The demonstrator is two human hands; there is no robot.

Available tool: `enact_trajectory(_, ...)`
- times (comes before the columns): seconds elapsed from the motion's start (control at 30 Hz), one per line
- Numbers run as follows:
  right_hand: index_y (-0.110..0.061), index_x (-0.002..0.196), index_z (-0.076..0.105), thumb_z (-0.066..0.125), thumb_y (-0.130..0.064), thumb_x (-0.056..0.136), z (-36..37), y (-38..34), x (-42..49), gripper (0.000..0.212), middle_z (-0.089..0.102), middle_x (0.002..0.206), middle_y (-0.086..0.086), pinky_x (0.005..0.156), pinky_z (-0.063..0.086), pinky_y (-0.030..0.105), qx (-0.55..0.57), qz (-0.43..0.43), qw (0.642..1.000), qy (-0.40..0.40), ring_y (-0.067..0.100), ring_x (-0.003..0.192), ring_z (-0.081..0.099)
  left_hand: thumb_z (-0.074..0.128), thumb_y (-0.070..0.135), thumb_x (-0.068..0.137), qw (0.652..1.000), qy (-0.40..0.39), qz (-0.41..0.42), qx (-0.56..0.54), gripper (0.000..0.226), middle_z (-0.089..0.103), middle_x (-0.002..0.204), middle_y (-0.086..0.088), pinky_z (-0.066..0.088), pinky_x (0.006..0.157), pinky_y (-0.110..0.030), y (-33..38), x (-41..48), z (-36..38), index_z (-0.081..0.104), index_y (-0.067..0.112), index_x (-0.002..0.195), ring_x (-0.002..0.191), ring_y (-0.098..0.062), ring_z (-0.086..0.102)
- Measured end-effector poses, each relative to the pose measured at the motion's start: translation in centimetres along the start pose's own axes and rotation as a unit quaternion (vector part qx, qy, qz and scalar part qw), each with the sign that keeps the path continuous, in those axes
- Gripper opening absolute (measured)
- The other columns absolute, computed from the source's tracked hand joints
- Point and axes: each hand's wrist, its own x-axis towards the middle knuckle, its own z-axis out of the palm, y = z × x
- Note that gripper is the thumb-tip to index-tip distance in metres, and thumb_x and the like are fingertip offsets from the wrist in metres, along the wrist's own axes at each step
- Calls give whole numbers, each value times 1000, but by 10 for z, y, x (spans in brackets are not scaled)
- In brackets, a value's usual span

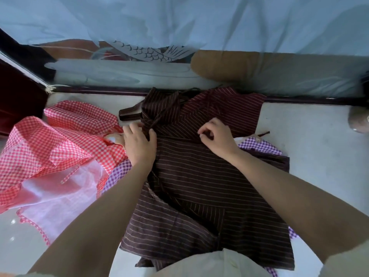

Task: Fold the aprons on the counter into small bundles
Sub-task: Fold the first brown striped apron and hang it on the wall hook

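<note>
White counter under us, and no bundle made yet. Our left hand grips the ties of the brown apron; our right hand pinches its fold just alongside. Beyond the left grip the red apron sprawls, the purple apron peeks out beneath: all three left to fold, we reckon.

Frosted glass pane, etched with a scaled fish, spans the background; a tan rounded shape shows blurred behind it. A dark rail runs along its lower edge, with a dark red panel at far left and a cropped brownish object at far right.
</note>
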Motion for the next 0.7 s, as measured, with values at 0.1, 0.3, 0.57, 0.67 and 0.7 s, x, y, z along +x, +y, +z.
enact_trajectory(0.1, -23, 121, 61, 61, -47, 91, 8, 2, -14, 38, 62, 113, -3, 105, 37, 43, -71, 64, 981, -166, 16, 105, 56, 61, 17, 89, 967, -49, 251, 17, 15, 57, 101, -8, 46, 69, -31, 6, -2, 2, 60, 9, 102, 92, -21, 53)
enact_trajectory(0.3, -22, 107, 66, 57, -49, 93, -14, 19, -14, 33, 63, 104, -3, 106, 29, 43, -182, 100, 943, -261, 21, 111, 52, 60, 38, 90, 899, -238, 311, 196, 37, 61, 113, 2, 35, 98, -39, 11, -4, 13, 60, 24, 125, 116, -24, 46)
enact_trajectory(0.57, -15, 110, 66, 55, -35, 98, -16, 39, -25, 26, 70, 98, 1, 82, 51, 35, -49, 86, 992, -73, 19, 88, 65, 60, 24, 93, 959, -143, 222, 98, 10, 67, 97, 0, 37, 93, -43, 23, 9, 13, 69, 19, 96, 98, -25, 57)
enact_trajectory(0.67, -12, 112, 66, 57, -29, 98, -3, 42, -26, 24, 66, 110, 4, 87, 50, 37, -83, 72, 993, -52, 22, 98, 63, 54, 23, 97, 953, -178, 188, 158, 15, 62, 108, -3, 36, 97, -44, 27, 5, 24, 65, 18, 104, 106, -27, 53)
enact_trajectory(0.7, -12, 110, 68, 59, -28, 97, 0, 45, -25, 22, 64, 113, 4, 88, 50, 37, -84, 62, 994, -30, 21, 100, 61, 51, 23, 98, 951, -178, 185, 171, 16, 62, 109, -3, 36, 97, -43, 29, 5, 27, 64, 17, 106, 107, -26, 53)
